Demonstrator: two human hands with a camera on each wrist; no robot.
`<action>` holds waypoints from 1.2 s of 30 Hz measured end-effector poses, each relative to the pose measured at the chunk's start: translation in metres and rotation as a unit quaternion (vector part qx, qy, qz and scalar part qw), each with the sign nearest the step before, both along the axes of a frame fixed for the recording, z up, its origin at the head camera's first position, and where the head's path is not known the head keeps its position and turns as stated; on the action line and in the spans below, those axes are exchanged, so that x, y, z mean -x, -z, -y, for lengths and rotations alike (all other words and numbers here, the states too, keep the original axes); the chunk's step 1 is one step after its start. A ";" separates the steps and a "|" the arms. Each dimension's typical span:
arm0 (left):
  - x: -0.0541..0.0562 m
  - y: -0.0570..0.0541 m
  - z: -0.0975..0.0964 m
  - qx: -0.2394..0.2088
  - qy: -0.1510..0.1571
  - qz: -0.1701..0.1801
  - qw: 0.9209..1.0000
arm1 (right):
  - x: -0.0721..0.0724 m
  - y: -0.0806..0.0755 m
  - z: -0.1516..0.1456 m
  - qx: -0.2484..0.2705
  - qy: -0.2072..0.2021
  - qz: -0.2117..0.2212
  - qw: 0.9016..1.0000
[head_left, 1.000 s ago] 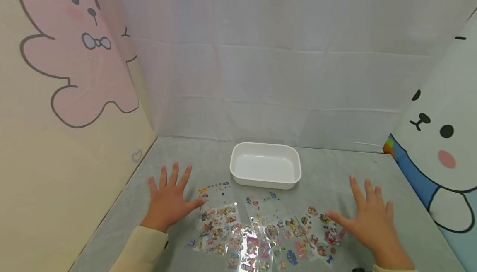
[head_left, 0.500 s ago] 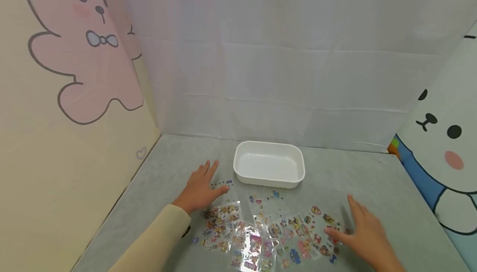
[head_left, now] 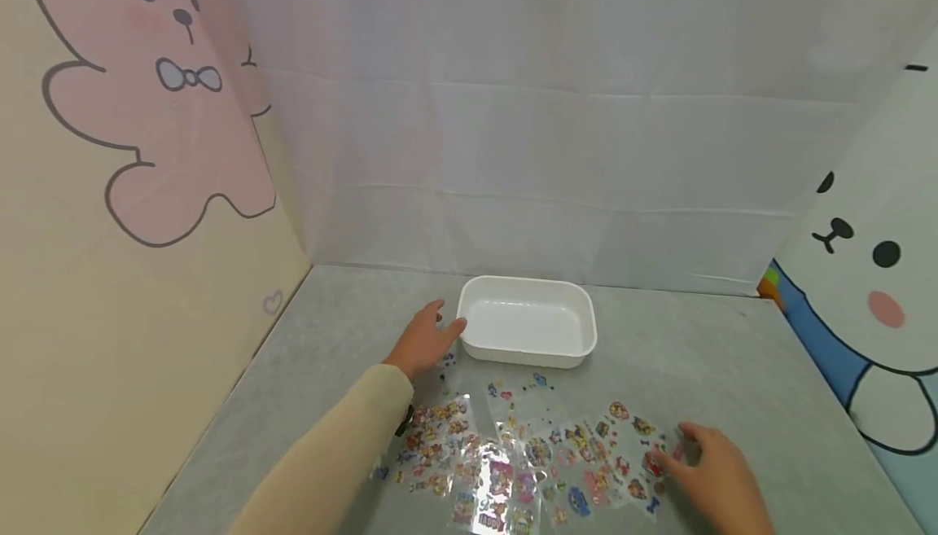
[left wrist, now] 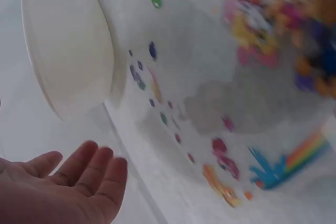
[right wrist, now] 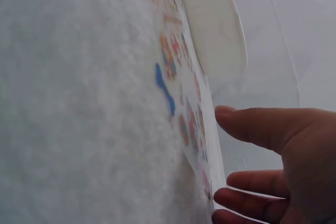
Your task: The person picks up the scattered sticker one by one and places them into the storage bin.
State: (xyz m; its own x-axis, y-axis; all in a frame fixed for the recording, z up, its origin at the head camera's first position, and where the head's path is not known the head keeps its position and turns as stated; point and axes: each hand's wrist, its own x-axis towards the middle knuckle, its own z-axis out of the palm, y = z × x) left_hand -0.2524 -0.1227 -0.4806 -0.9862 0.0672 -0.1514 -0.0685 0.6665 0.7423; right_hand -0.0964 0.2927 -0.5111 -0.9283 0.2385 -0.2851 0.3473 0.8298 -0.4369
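Note:
A white rectangular tub point(head_left: 529, 356) with nothing in it stands at the back of the grey table. At its left end is my left hand point(head_left: 425, 341), thumb right at the rim, fingers loosely bent; in the left wrist view the hand point(left wrist: 79, 184) shows a gap to the tub point(left wrist: 71, 45). My right hand point(head_left: 721, 478) hovers beside the right-hand sticker sheet point(head_left: 623, 462), thumb and fingers apart with nothing between them. In the right wrist view that hand point(right wrist: 273, 166) is likewise relaxed, the clear sheet's stickers point(right wrist: 167, 59) lying past its thumb.
Several clear sticker sheets overlap in front of the tub; a shiny one point(head_left: 493, 494) catches glare, and one with many small figures point(head_left: 440, 437) lies left of it. White cloth point(head_left: 542, 152) hangs behind, and a pink bear print point(head_left: 183, 128) covers the left wall.
My left hand has moved right and away from me, from beside the sheets to the tub's left end. The right hand has drawn a little nearer, its fingers bending more.

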 end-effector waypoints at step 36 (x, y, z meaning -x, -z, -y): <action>0.026 0.018 -0.047 0.067 -0.106 -0.058 0.990 | 0.002 0.000 0.010 -0.061 0.017 0.038 0.997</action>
